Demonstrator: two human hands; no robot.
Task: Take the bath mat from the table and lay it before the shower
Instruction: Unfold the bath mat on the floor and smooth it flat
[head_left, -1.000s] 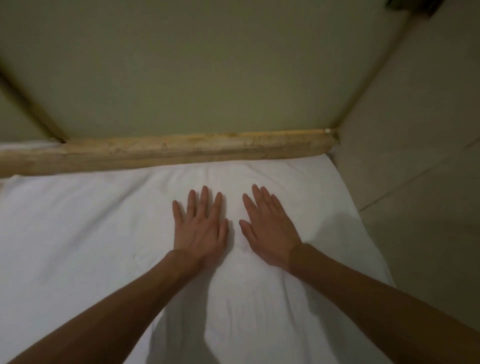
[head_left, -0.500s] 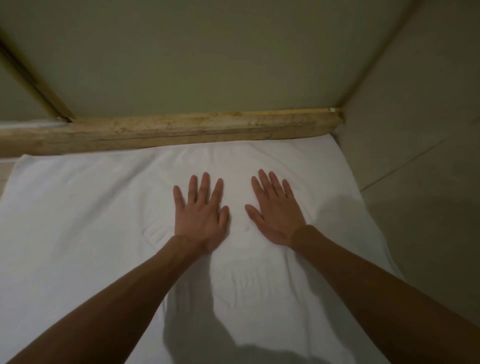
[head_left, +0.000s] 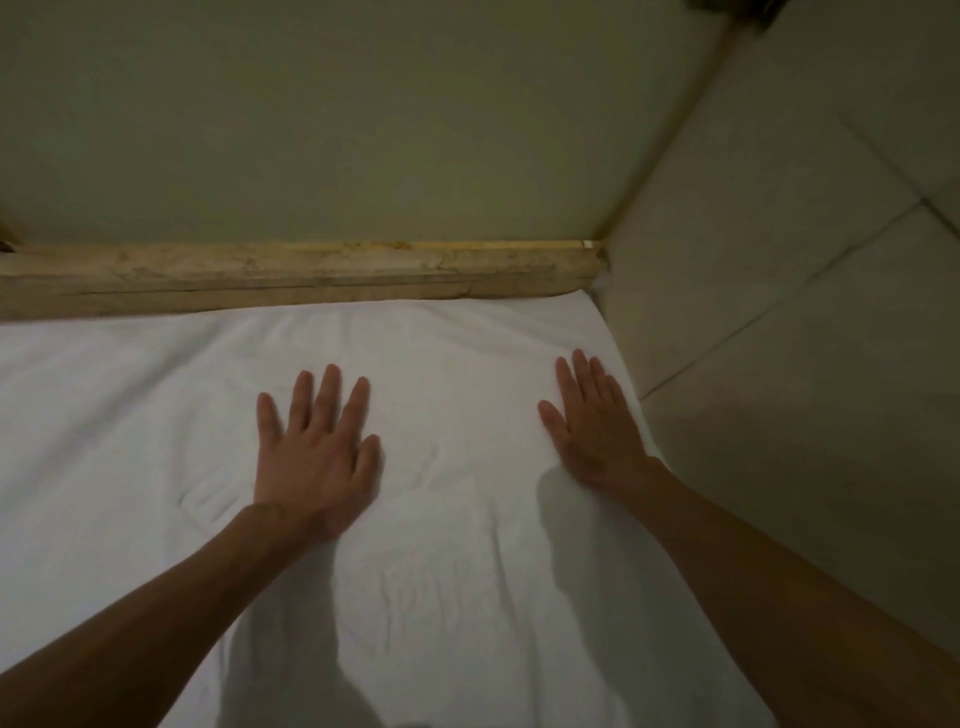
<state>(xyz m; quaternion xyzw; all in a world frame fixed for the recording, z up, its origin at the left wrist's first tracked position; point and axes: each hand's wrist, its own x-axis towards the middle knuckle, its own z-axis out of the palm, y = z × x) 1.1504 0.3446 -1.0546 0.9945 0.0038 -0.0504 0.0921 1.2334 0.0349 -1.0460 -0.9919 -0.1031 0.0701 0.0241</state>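
Note:
The white bath mat (head_left: 130, 415) lies spread flat on the floor, its far edge against a worn stone shower threshold (head_left: 311, 275). My left hand (head_left: 317, 452) presses flat on the middle of the mat, fingers straight and spread. My right hand (head_left: 597, 426) lies flat near the mat's right edge, fingers straight. Soft creases and an embossed pattern show in the cloth between and below my hands.
Beyond the threshold is the pale shower floor (head_left: 363, 130). A tiled wall (head_left: 805, 312) with dark grout lines runs along the mat's right side and meets the threshold at the corner. The light is dim.
My right hand has slid right across the mat, from beside my left hand to the right edge. My left hand stayed about where it was. The view shifted a little.

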